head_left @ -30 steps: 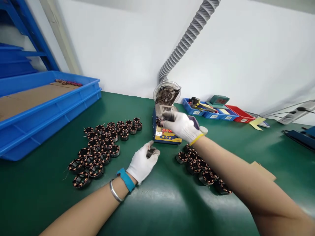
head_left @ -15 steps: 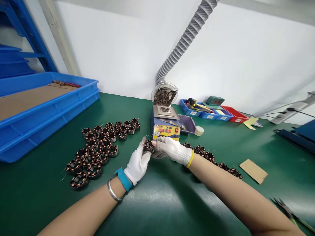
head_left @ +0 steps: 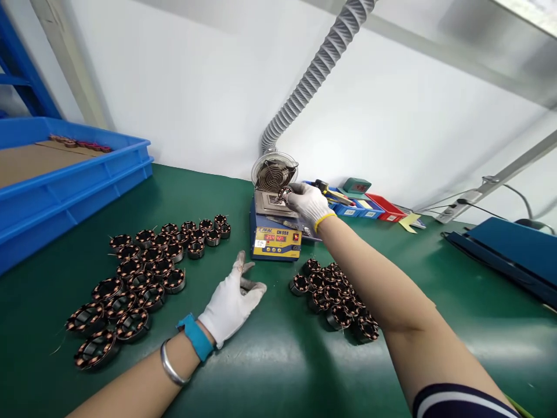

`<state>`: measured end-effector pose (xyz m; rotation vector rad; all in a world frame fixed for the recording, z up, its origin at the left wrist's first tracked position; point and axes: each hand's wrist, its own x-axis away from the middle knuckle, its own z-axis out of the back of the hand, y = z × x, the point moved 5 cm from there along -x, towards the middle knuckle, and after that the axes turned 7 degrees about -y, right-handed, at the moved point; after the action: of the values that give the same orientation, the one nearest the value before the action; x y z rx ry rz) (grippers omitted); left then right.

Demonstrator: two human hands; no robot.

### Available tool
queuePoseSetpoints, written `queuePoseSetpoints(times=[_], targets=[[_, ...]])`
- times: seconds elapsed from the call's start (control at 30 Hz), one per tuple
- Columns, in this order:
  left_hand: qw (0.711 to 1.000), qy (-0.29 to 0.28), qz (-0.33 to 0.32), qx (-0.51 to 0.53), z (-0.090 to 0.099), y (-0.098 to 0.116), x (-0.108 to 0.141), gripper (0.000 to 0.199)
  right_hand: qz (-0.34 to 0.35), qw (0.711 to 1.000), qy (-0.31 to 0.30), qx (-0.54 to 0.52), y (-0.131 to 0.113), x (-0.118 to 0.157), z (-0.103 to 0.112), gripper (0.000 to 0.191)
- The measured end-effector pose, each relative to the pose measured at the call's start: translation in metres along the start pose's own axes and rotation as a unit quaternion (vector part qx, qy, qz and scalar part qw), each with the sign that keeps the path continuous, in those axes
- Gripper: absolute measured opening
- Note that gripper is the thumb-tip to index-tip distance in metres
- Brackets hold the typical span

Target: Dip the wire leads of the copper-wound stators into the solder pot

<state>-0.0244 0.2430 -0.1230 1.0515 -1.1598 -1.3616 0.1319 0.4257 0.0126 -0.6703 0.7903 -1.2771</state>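
Right hand (head_left: 310, 204), in a white glove with a yellow cuff: the fingers grasp a copper-wound ring (head_left: 285, 193) and hold it over the metal top (head_left: 264, 204) of a blue and yellow machine (head_left: 276, 242). Whether the ring touches that top cannot be told. Left hand (head_left: 228, 305), also gloved: the fingers are released and spread, the thumb apart from them, and the palm holds nothing; it lies over the worktop (head_left: 270, 377), in front of the machine and to its left. A blue band (head_left: 196, 338) and a silver bracelet (head_left: 172, 366) encircle the left wrist.

The machine stands toward the rear edge of the worktop, its front panel showing red digits. Behind its top, a round hood with a fan grille (head_left: 273, 175) joins a ribbed grey hose (head_left: 319, 67), which slants up to the right.

Two groups of similar rings rest on the worktop: a larger group (head_left: 152, 255) left of the left hand, and a smaller group (head_left: 334, 294) beneath the right forearm, which partly covers it. Toward the worktop's rear left corner sits a blue tray (head_left: 102, 174). Along the rear edge, right of the machine, stand blue bins (head_left: 349, 211), one bearing tools (head_left: 338, 196), and a red bin (head_left: 385, 210).
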Motion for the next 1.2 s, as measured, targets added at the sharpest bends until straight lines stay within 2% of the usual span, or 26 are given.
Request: queuePoseSetpoints(times=[0.17, 0.4, 0.8, 1.03, 1.2], targets=[[1.0, -0.007, 0.015, -0.014, 0.0, 0.0, -0.001, 0.087, 0.013, 0.983, 0.074, 0.169, 0.005, -0.022, 0.004, 0.038], [1.0, -0.005, 0.021, -0.018, 0.0, 0.001, -0.001, 0.084, -0.013, 0.973, 0.084, 0.212, 0.021, -0.027, 0.0, 0.039], [0.999, 0.001, 0.02, -0.035, 0.0, 0.0, -0.001, 0.077, 0.008, 0.977, 0.096, 0.191, 0.012, -0.026, 0.003, 0.038], [0.999, -0.003, 0.015, -0.048, 0.0, 0.001, -0.001, 0.071, -0.01, 0.976, 0.081, 0.2, 0.017, -0.02, -0.003, 0.037], [0.999, -0.004, 0.01, -0.053, 0.0, 0.0, -0.002, 0.071, 0.0, 0.991, 0.08, 0.111, 0.011, -0.017, 0.007, 0.04]])
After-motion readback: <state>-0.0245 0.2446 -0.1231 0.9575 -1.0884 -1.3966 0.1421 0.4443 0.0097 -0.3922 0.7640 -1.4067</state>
